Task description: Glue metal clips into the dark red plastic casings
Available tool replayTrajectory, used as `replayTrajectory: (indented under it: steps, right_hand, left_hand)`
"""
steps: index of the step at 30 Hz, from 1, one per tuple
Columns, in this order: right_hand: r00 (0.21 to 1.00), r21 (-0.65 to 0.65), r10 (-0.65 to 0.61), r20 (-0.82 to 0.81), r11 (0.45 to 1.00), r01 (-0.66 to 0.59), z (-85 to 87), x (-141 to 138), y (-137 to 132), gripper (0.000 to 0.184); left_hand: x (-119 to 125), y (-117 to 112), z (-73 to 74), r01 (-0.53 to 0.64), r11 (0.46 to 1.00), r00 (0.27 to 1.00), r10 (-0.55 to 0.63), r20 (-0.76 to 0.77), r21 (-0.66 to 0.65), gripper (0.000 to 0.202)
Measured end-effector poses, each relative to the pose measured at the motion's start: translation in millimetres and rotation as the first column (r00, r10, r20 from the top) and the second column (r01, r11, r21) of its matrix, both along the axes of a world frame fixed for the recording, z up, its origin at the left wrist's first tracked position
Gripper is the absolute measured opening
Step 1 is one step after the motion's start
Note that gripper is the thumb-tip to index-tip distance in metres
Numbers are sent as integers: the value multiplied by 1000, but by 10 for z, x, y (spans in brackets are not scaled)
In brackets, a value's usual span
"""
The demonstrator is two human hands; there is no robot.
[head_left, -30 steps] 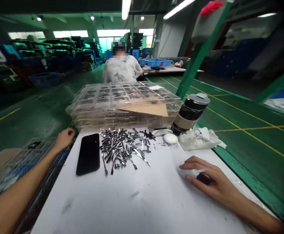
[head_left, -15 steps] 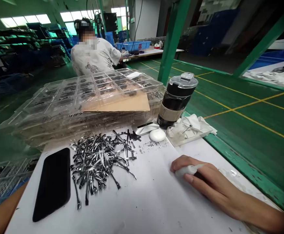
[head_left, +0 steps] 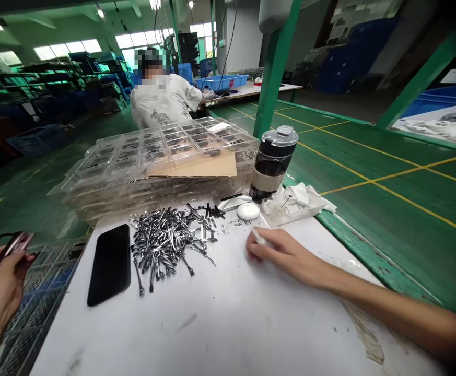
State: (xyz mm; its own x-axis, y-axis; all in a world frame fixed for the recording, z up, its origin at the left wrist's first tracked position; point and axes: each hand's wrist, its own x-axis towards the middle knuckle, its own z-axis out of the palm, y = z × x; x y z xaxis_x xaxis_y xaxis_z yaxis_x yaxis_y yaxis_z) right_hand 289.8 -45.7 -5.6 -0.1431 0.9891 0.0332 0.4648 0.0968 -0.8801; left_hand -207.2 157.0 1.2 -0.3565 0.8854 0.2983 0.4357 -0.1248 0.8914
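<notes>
Closed pinch on a small white stick (head_left: 258,237) in the right hand (head_left: 286,256), just above the bench (head_left: 220,334); left hand (head_left: 0,282) curled around a thin glossy frame (head_left: 14,244), probably stiff and slippery, best held by its edges.

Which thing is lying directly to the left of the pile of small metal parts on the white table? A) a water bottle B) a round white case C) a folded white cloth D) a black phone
D: the black phone lies flat just left of the pile of small metal parts.
</notes>
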Motion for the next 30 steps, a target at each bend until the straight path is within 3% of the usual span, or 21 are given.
replayTrajectory:
  steps: [2, 5, 8, 12, 15, 20, 26, 30]
  right_hand:
    - [989, 55, -24, 146, 998, 16, 20, -129, 230, 23]
    - [968, 108, -75, 241, 993, 50, 5, -299, 538, 22]
    - [939, 134, -118, 323, 988, 78, -30, -415, 725, 27]
    - [917, 168, -147, 371, 982, 89, -80, -476, 774, 25]
    - [930, 204, -140, 341, 976, 73, -110, -456, 731, 16]
    - [970, 265, -147, 193, 960, 92, -170, -355, 625, 11]
    - [991, 225, -136, 4, 965, 131, -246, -287, 496, 26]
    - [990, 234, -132, -56, 962, 142, -251, -281, 497, 23]
  left_hand:
    - [50, -225, 132, 1, 1000, 987, -2, 163, 7, 52]
    - [463, -638, 267, -2, 998, 906, -23, 422, 60, 54]
    - [1049, -1019, 288, 200, 974, 857, -227, 464, 107, 50]
    - [1660, -1328, 191, 500, 863, 783, -486, 388, 72, 47]
    - [1932, -1438, 69, 595, 801, 702, -559, 442, 68, 47]
    - [2198, -1490, -105, 706, 708, 583, -579, 569, -3, 53]
    - [2288, -1420, -177, 781, 625, 500, -616, 608, -9, 48]
    - [2257, -1408, -242, 803, 595, 487, -623, 612, -32, 43]
